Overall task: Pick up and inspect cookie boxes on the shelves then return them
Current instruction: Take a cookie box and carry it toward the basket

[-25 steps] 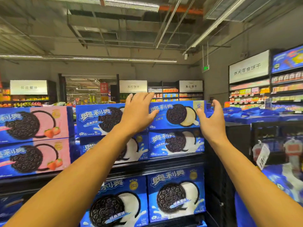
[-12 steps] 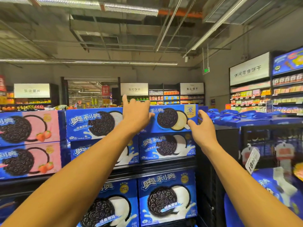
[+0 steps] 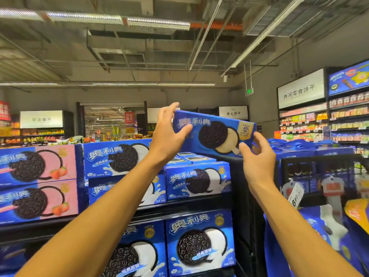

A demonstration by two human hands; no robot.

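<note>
A blue cookie box (image 3: 214, 132) with a dark cookie picture and a gold "12" label is lifted above the top of the shelf stack, tilted down to the right. My left hand (image 3: 167, 134) grips its left end, thumb on the front face and fingers behind. My right hand (image 3: 257, 156) holds its lower right corner, fingers curled round the edge. Below it, the stack's top blue box (image 3: 196, 180) shows more flat boxes lying on it.
Blue cookie boxes (image 3: 119, 156) and pink strawberry ones (image 3: 38, 166) fill the upper shelf; larger blue boxes (image 3: 199, 244) sit on the shelf below. A dark rack with price tags (image 3: 295, 194) stands at right. Stocked aisles (image 3: 339, 120) line the far right wall.
Both hands have lifted the blue box with the "12" label off the stack, up and to the right. The box now tilts in the air.
</note>
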